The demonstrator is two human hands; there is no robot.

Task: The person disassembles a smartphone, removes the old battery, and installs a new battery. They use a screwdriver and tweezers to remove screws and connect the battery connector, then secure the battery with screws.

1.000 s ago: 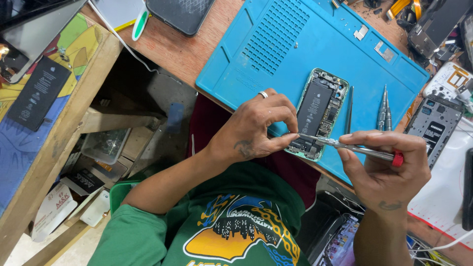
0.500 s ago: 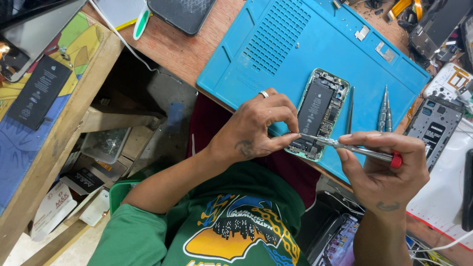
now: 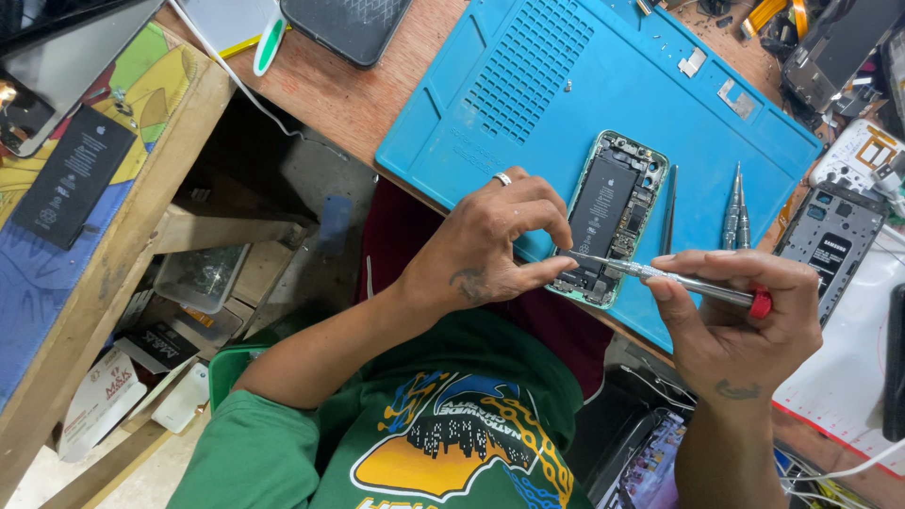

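Cluttered repair bench: wooden table point(image 3: 339, 94) under a blue work mat point(image 3: 566, 104), loose tools and phone parts around. On the mat, an opened phone point(image 3: 611, 215), back up, battery exposed. Left hand point(image 3: 490, 247) at its lower left corner, thumb and forefinger pinched together right at the edge. Right hand point(image 3: 745, 316) just right of it, fingers clamped on a screwdriver point(image 3: 660, 275), tip on the phone's lower end beside the left fingertips. Two spare drivers point(image 3: 737, 209) lying beyond the right fingers.
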